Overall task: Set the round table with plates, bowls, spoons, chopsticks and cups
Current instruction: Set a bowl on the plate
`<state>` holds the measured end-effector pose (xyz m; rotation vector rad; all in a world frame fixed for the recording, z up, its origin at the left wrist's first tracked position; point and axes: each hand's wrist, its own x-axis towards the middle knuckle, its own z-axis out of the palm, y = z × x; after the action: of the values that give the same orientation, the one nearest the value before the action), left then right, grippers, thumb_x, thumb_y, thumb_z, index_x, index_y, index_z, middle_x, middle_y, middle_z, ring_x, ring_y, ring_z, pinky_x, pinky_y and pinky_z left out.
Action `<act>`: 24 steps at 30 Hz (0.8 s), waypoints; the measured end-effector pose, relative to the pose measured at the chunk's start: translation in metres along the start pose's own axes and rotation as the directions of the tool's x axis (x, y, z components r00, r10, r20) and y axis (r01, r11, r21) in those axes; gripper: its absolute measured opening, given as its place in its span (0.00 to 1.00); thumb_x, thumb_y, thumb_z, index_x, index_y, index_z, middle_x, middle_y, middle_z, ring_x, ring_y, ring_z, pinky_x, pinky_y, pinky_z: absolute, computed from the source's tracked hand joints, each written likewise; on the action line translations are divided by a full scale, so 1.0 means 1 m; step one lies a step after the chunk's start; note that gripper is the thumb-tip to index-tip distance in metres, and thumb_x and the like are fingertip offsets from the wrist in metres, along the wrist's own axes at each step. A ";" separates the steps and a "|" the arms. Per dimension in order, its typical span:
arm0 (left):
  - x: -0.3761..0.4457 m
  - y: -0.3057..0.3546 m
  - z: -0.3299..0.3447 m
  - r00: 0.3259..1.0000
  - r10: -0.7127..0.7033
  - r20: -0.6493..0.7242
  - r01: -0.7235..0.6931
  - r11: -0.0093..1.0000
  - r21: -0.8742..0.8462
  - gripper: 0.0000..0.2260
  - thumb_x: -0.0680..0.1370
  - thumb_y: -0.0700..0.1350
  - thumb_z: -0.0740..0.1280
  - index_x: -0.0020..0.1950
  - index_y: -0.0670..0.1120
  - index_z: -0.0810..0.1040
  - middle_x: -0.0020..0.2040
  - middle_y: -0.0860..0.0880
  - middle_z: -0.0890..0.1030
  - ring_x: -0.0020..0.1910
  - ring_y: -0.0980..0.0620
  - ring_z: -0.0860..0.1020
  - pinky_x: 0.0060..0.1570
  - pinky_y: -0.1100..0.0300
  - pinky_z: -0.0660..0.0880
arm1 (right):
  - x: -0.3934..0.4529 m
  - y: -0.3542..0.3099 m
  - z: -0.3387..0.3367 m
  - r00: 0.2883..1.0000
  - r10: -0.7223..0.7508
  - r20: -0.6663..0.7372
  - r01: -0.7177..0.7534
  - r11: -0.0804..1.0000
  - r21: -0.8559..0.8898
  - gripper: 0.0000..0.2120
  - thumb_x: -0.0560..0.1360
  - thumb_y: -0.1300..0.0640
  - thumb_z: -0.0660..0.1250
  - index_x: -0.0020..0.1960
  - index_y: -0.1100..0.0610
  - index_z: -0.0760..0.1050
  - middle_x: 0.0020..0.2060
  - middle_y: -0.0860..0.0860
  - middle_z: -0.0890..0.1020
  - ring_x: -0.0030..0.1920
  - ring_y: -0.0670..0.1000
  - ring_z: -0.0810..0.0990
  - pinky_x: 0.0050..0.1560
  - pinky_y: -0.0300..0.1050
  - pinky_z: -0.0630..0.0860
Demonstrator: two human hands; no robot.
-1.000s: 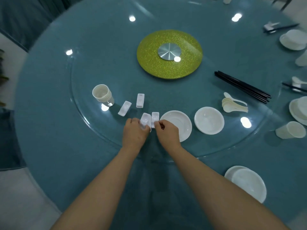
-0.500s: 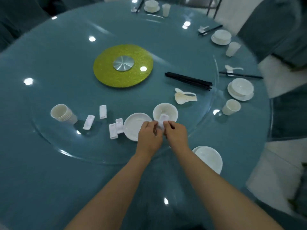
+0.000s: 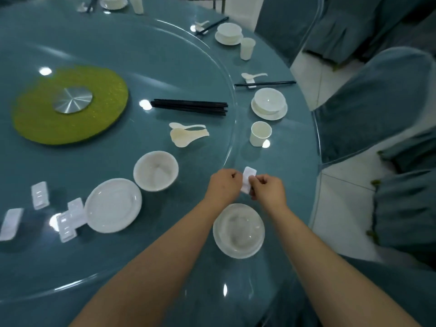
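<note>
Both hands meet above the teal round table, just outside the rim of the clear glass turntable. The left hand and the right hand each have fingers curled and pinch the same small white rectangular ceramic chopstick rest, one hand at either long side; the rest is tilted, and whether it touches the tabletop cannot be told. Directly nearer the person, on the table, sits a white bowl on a white plate. On the turntable to the left stand an empty white round bowl and, just beside it, a white flat plate. Touching or just beside that plate lie two more white rests, with two further rests farther left. Beyond the bowl lies a small pile of white ceramic spoons, and beyond those a bundle of black chopsticks. A green glittered disc with a metal hub marks the turntable centre. On the table's right edge a finished setting shows: white cup, bowl on plate, spoon on a rest with black chopsticks across it. Teal fabric-covered chairs stand alongside.
</note>
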<state>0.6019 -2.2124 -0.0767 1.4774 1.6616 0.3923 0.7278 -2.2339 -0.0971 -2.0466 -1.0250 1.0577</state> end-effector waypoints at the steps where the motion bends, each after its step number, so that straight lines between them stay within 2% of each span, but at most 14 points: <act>1: 0.006 0.000 0.005 0.999 -0.015 0.032 0.014 1.000 0.017 0.13 0.78 0.42 0.57 0.41 0.38 0.78 0.40 0.41 0.80 0.38 0.48 0.71 0.37 0.57 0.68 | 0.006 0.006 -0.001 1.000 0.018 -0.001 -0.018 1.000 -0.022 0.11 0.74 0.57 0.66 0.34 0.57 0.78 0.29 0.54 0.82 0.31 0.54 0.80 0.42 0.52 0.81; 4: 0.025 0.000 0.018 0.994 -0.031 0.106 0.028 0.999 0.028 0.14 0.78 0.42 0.57 0.47 0.38 0.81 0.47 0.41 0.82 0.40 0.48 0.73 0.42 0.57 0.73 | 0.022 0.019 -0.002 0.997 0.077 0.016 -0.076 0.996 -0.035 0.14 0.74 0.59 0.65 0.29 0.58 0.77 0.32 0.61 0.83 0.35 0.60 0.83 0.45 0.59 0.81; 7: 0.039 0.000 0.027 0.985 -0.051 0.165 0.046 0.998 0.035 0.14 0.78 0.42 0.57 0.46 0.36 0.81 0.45 0.40 0.82 0.40 0.46 0.74 0.42 0.57 0.73 | 0.036 0.028 -0.002 0.992 0.125 0.008 -0.124 0.992 -0.027 0.14 0.74 0.59 0.66 0.29 0.58 0.77 0.32 0.61 0.83 0.38 0.62 0.84 0.45 0.61 0.81; 10: 0.045 0.001 0.030 0.979 -0.066 0.193 0.058 0.997 0.048 0.12 0.78 0.41 0.58 0.38 0.39 0.76 0.37 0.43 0.76 0.37 0.48 0.70 0.38 0.58 0.67 | 0.043 0.033 0.000 0.990 0.143 0.003 -0.143 0.990 -0.016 0.12 0.74 0.58 0.67 0.32 0.60 0.79 0.31 0.61 0.83 0.37 0.61 0.84 0.45 0.60 0.82; 12: 0.048 0.002 0.032 0.976 -0.066 0.207 0.055 0.997 0.059 0.11 0.77 0.41 0.58 0.37 0.40 0.75 0.35 0.44 0.74 0.36 0.48 0.69 0.37 0.59 0.66 | 0.046 0.034 0.001 0.989 0.147 -0.003 -0.147 0.989 -0.022 0.12 0.74 0.58 0.68 0.32 0.60 0.78 0.31 0.61 0.83 0.37 0.61 0.84 0.45 0.60 0.82; 15: 0.052 0.001 0.032 0.972 -0.068 0.223 0.055 0.997 0.062 0.12 0.78 0.40 0.58 0.39 0.37 0.76 0.37 0.43 0.75 0.37 0.48 0.70 0.38 0.59 0.66 | 0.050 0.034 0.002 0.990 0.141 -0.017 -0.142 0.989 -0.052 0.12 0.74 0.56 0.68 0.35 0.61 0.79 0.31 0.60 0.83 0.38 0.61 0.84 0.46 0.59 0.81; 19: 0.052 0.001 0.035 0.976 -0.034 0.217 0.007 0.993 0.120 0.13 0.79 0.40 0.56 0.40 0.38 0.77 0.40 0.41 0.78 0.39 0.48 0.73 0.39 0.59 0.68 | 0.050 0.036 0.003 0.992 0.118 -0.047 -0.122 0.988 -0.092 0.09 0.74 0.55 0.69 0.39 0.60 0.79 0.34 0.58 0.84 0.39 0.60 0.84 0.48 0.58 0.80; 21: 0.050 0.001 0.035 0.978 -0.017 0.207 -0.011 0.991 0.130 0.14 0.80 0.40 0.56 0.39 0.38 0.76 0.39 0.42 0.78 0.39 0.48 0.73 0.39 0.58 0.69 | 0.048 0.036 0.003 0.992 0.114 -0.048 -0.118 0.987 -0.107 0.10 0.74 0.55 0.69 0.39 0.61 0.79 0.35 0.58 0.84 0.40 0.60 0.84 0.49 0.57 0.80; 24: 0.044 0.002 0.028 0.987 0.010 0.159 -0.033 0.989 0.141 0.14 0.79 0.40 0.56 0.37 0.39 0.74 0.40 0.39 0.79 0.39 0.46 0.74 0.44 0.53 0.73 | 0.046 0.031 0.001 0.992 0.113 -0.054 -0.120 0.983 -0.142 0.12 0.74 0.52 0.67 0.39 0.61 0.79 0.34 0.57 0.84 0.39 0.58 0.83 0.47 0.51 0.80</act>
<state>0.6274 -2.1795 -0.1091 1.5902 1.5756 0.1649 0.7555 -2.2112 -0.1389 -2.2612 -0.9947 1.0156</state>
